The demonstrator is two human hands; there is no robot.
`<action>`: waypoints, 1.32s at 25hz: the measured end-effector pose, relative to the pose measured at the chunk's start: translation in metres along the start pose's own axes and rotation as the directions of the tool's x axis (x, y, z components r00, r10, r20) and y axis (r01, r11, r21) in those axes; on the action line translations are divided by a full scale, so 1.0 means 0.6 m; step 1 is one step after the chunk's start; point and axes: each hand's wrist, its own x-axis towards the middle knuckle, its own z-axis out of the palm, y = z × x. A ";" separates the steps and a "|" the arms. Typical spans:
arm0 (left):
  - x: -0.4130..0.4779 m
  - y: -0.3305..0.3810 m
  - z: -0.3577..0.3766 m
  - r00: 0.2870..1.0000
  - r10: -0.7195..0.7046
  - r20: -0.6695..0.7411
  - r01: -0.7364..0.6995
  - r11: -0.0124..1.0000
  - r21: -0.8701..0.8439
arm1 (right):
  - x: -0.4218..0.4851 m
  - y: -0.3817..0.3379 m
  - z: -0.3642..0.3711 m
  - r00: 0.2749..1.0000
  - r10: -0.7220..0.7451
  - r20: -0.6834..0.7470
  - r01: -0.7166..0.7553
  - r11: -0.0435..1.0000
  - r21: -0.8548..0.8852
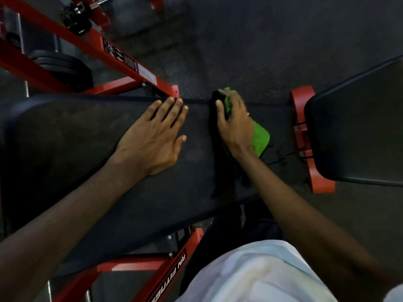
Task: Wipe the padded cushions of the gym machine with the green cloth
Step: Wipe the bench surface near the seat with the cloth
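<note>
Dark speckled rubber floor (250,51) fills the background, crossed at upper left by the red frame (122,62) of a gym machine, with black weight plates (65,68) stacked beside it; a long black cushion (76,138) runs across the middle of the view, and a second cushion (359,131) sits apart at the right on a red bracket (305,136).

Left hand (152,136) lies flat on the long cushion, palm down, fingers straight and slightly spread, holding nothing; its fingertips reach the far edge of the pad.

Right hand (236,125) rests at the right end of the same cushion, its fingers curled down over the green cloth (260,138) and its thumb set against the pad's end edge; the cloth is bunched beneath the palm, one flap showing out past the heel of the hand toward the bracket, a smaller bit peeking beyond the fingertips at the far corner.

Both hands are near each other but not touching; a pale garment (250,277) on the person shows at the bottom.
</note>
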 end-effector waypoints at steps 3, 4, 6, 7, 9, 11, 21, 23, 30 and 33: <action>0.003 0.000 0.000 1.000 0.000 -0.009 0.000 1.000 0.000 | -0.090 -0.040 0.001 0.975 -0.194 0.108 0.183 0.978 0.102; 0.004 0.000 0.000 1.000 0.003 -0.005 -0.003 1.000 0.001 | -0.104 -0.035 -0.001 0.967 -0.223 0.122 0.211 0.972 0.106; 0.003 0.001 0.001 1.000 -0.004 -0.012 0.004 1.000 0.009 | -0.086 -0.006 -0.001 0.977 -0.198 0.079 0.191 0.978 0.088; 0.004 0.002 0.000 1.000 -0.008 -0.016 0.008 1.000 0.009 | -0.059 0.010 0.001 0.991 -0.122 0.047 0.119 0.990 0.076; 0.003 0.002 0.001 1.000 -0.004 -0.007 0.004 1.000 0.005 | 0.003 0.032 0.003 0.998 0.056 0.011 -0.056 0.997 0.046; 0.002 0.001 0.002 1.000 0.014 -0.004 -0.014 1.000 0.003 | 0.034 0.031 0.004 0.989 0.151 0.005 -0.151 0.989 -0.001; 0.004 0.001 0.000 1.000 0.023 0.003 -0.023 1.000 0.003 | -0.107 0.029 -0.023 0.986 -0.123 0.116 0.114 0.990 0.084; 0.003 0.002 -0.001 1.000 0.016 -0.003 -0.016 1.000 0.005 | -0.041 0.041 -0.011 0.998 -0.015 0.059 0.010 0.997 0.077; 0.006 0.000 -0.001 1.000 0.015 -0.013 -0.014 1.000 0.008 | -0.102 -0.006 -0.023 0.999 0.001 0.044 -0.006 0.994 0.107; 0.004 -0.001 0.002 1.000 0.021 -0.012 -0.021 1.000 0.006 | -0.210 -0.027 -0.037 0.992 -0.077 0.105 0.064 0.990 0.126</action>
